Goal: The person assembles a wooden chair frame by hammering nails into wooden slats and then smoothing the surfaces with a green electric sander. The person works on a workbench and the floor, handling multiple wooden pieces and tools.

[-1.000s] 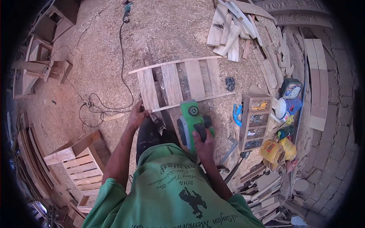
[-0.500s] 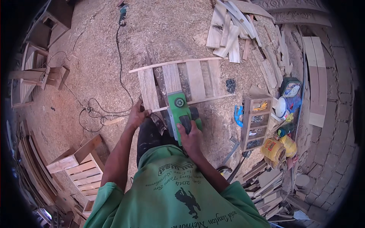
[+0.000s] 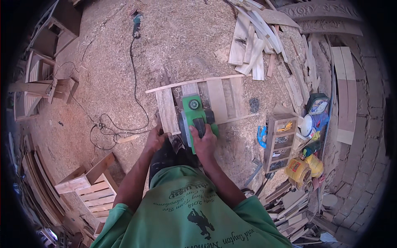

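Note:
In front of me lies a slatted wooden frame (image 3: 216,99), its flat slats joined by two thin rails. A green electric hand planer (image 3: 191,112) sits over one of the middle slats and hides part of it and the near rail. My right hand (image 3: 204,142) is wrapped round the planer's black handle. At the frame's near left corner, my left hand (image 3: 156,139) grips the end of the frame, fingers on its outer side and thumb over the near edge.
Wood shavings cover the floor. An angle grinder (image 3: 136,25) with a trailing cord lies beyond, at left. Loose boards (image 3: 249,45) are piled far right. A compartment box (image 3: 279,142) stands right, beside yellow containers (image 3: 297,170). A slatted wooden piece (image 3: 96,192) lies near left.
The planer has moved away from me along the slat, farther onto the frame, with my right hand on it. My left hand keeps its hold at the corner. The whole view has shifted slightly.

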### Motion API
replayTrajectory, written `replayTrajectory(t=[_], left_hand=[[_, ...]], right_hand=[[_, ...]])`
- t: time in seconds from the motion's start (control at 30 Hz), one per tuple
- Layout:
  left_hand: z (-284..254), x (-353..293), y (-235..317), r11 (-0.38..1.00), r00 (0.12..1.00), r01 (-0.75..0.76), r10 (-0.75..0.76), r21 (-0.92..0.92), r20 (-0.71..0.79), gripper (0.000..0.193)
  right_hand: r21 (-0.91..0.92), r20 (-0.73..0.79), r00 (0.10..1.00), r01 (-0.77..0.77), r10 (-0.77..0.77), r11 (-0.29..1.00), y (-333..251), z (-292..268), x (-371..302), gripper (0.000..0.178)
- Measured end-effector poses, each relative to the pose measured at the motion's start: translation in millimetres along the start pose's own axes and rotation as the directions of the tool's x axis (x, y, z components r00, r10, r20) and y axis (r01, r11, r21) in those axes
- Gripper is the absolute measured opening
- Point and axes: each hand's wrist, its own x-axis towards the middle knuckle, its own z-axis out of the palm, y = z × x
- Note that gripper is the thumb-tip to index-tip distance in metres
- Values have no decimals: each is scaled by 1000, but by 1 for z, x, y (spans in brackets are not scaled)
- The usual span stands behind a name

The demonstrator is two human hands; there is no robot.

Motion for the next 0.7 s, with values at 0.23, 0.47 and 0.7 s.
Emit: replayTrajectory(t=[0.23, 0.47, 0.7], left_hand=[[4, -7, 21, 993, 999, 40, -35, 113, -40, 68], [2, 13, -34, 993, 996, -75, 79, 88, -44, 65], [3, 6, -10, 1000, 1000, 29, -29, 0, -13, 73]], right_hand=[[-15, -47, 999, 20, -21, 1000, -33, 23, 60, 54], [3, -154, 983, 101, -100, 995, -15, 21, 111, 52], [172, -26, 969, -236, 244, 956, 43, -84, -31, 50]])
